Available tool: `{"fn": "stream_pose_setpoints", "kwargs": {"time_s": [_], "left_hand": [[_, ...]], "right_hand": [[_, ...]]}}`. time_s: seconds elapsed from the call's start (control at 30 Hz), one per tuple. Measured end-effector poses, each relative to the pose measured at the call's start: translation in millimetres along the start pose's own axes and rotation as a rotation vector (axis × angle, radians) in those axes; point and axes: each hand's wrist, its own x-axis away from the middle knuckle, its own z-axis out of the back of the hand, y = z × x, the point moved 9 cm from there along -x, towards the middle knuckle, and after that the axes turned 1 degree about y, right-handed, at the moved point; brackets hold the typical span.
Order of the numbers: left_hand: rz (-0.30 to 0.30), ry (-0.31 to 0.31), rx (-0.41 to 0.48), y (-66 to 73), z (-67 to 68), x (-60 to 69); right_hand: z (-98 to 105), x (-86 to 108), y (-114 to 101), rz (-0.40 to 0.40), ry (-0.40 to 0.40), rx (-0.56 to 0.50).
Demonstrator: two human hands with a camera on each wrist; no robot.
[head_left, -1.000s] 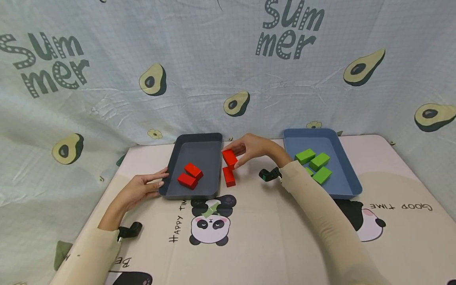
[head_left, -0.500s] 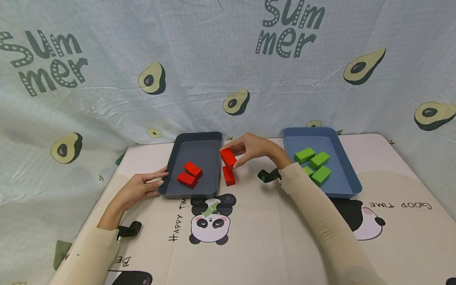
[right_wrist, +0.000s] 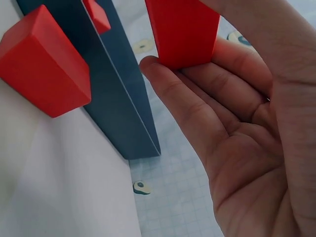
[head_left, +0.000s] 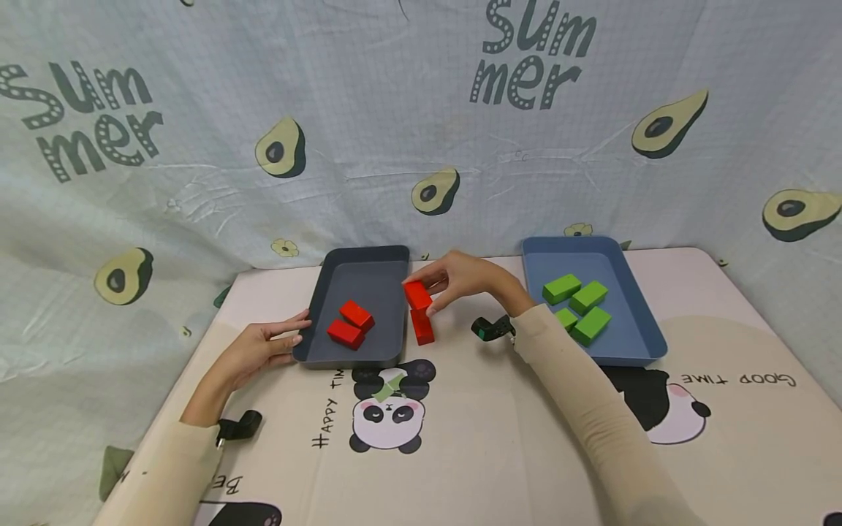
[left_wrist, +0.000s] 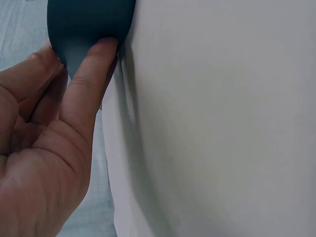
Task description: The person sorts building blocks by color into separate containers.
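Observation:
My right hand [head_left: 460,276] pinches a red block [head_left: 417,294] between thumb and fingers, raised beside the right wall of the dark grey tray [head_left: 368,272]. In the head view this block overlaps a second red block [head_left: 423,329], which lies on the table just right of the tray. That block [right_wrist: 47,61] appears at the left of the right wrist view, apart from the held one [right_wrist: 185,32]. Two more red blocks [head_left: 351,324] lie inside the tray. My left hand [head_left: 259,348] touches the tray's left wall with fairly straight fingers; the left wrist view shows a fingertip [left_wrist: 104,45] against the wall.
A blue tray [head_left: 634,321] at the right holds several green blocks [head_left: 588,297]. A printed cloth [head_left: 381,204] hangs directly behind both trays. The panda-printed table cover [head_left: 473,438] extends in front of them.
My right hand has moved slightly left and down with the red block, bringing it nearer the grey tray's right wall in the head view. My left hand stays at the tray.

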Motion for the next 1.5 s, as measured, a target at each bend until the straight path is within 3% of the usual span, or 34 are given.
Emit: {"fn": "stream_pose_setpoints", "kwargs": {"time_s": [0.63,1.03,1.5], "left_hand": [[-0.003,0.005,0.001,-1.6,0.5,-0.3],[-0.008,0.014,-0.011,-0.9,0.4,0.9],[-0.007,0.009,0.000,0.4,-0.3,1.3]], "right_hand": [[-6,-8.0,-5,0.035,-0.027,-0.024],[-7,-16.9,-13,0.049,-0.017,0.059],[-6,-28.1,-14,0.009,0.004,0.035]]}}
